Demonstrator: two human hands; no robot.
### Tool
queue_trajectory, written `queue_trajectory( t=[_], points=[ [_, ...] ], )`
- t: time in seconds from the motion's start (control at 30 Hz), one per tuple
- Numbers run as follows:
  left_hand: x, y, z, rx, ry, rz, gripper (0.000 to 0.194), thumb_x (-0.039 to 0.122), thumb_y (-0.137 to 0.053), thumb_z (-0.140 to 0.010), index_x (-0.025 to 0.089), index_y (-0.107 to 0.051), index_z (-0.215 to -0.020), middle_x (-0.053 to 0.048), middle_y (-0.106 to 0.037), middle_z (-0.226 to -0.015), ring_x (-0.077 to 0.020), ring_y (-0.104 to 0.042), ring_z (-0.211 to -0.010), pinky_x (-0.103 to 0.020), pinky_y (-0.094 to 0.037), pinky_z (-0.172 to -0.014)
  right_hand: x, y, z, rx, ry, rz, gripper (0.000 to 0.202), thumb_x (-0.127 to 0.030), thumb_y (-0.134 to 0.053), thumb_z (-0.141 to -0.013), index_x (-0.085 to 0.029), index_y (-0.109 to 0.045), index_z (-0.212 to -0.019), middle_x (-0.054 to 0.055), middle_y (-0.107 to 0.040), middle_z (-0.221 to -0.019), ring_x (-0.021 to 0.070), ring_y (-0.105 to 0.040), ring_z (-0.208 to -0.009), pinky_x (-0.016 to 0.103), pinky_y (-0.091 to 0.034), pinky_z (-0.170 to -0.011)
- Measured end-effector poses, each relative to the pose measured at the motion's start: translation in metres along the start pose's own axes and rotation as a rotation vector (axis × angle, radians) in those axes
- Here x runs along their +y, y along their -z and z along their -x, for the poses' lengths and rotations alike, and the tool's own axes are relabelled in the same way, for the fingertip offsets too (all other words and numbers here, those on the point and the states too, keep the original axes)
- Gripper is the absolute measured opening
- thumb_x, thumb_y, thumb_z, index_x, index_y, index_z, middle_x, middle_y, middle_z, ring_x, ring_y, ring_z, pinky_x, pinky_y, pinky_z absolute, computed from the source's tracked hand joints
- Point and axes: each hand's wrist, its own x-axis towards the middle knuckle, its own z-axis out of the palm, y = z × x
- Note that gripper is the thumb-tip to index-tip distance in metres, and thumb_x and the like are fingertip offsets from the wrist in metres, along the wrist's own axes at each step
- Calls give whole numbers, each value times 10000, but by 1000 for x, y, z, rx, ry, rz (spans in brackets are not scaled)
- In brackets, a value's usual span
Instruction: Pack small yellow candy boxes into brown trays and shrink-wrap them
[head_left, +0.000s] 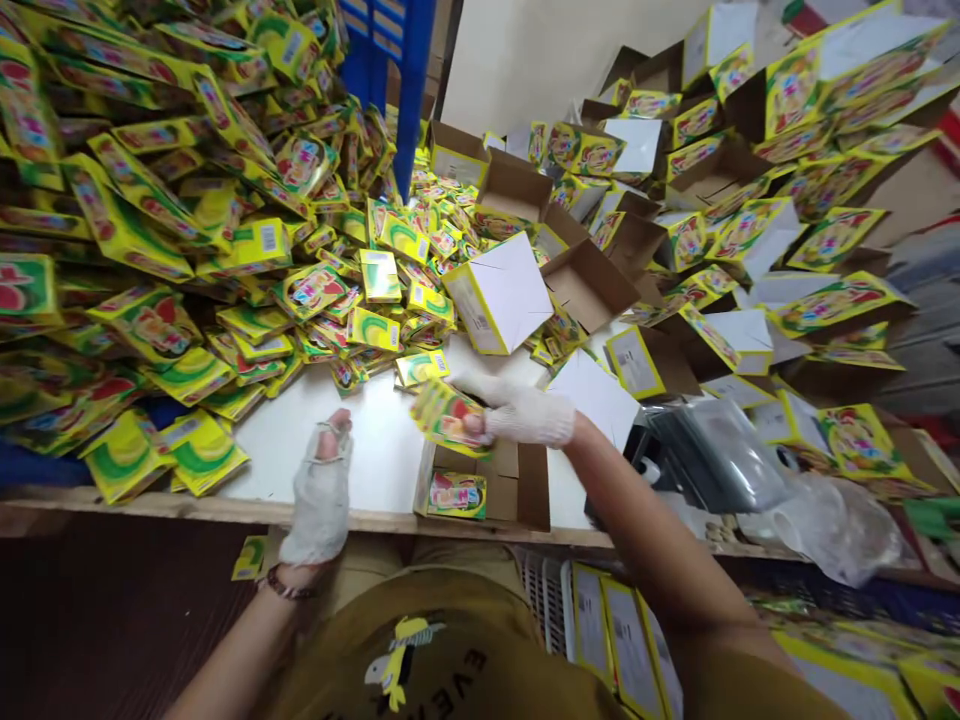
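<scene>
My right hand [517, 410], in a white glove, grips a stack of small yellow-green fruit-print boxes [450, 415]. The stack is tilted above an open brown carton [532, 485] at the table's front edge. Inside that carton, on the left side, lies a small fruit-print box [457, 494]. My left hand [322, 490], gloved with bare fingertips, hovers over the front edge left of the carton. Its fingers look loosely apart with nothing in them, though part of them is hidden. Close to it on the left are loose yellow-green boxes [199, 450].
A large heap of small boxes [225, 200] fills the left and back around a blue plastic crate [412, 90]. Open display cartons [592, 280] pile up at the right. Clear plastic bags [832, 525] lie at the right edge, above crates holding cartons [622, 630].
</scene>
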Motion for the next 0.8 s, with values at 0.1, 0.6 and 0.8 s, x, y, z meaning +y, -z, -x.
queue_trajectory(
  t=[0.1,0.6,0.8],
  points=[
    [-24,-26,10,-179,-1,-12,567,533,-441,-932,178,-539,-1363,-119,-527,-1470,-240,-473,-1382,-402,-343,-1200,46,12,23,-140,-173,-118,457,-358,-633,-823,-158,-555,-1227,46,-653,-1048,183,-608,-910,300,-492,-794],
    [-18,-38,-11,-133,-229,-628,514,518,-479,-876,168,-568,-1241,-134,-644,-1244,-268,-617,-1147,-449,-491,-1022,82,-82,-15,211,-53,678,427,-564,-532,-920,-205,-682,-1097,131,-589,-1147,268,-544,-1007,381,-417,-853],
    [15,-23,-91,239,-478,-942,460,380,-669,-702,144,-557,-1081,-174,-602,-1100,-362,-559,-1116,-497,-471,-940,67,-73,-9,270,-47,554,318,-428,-580,-913,-188,-646,-1110,116,-632,-1113,258,-570,-990,385,-439,-856]
  ],
)
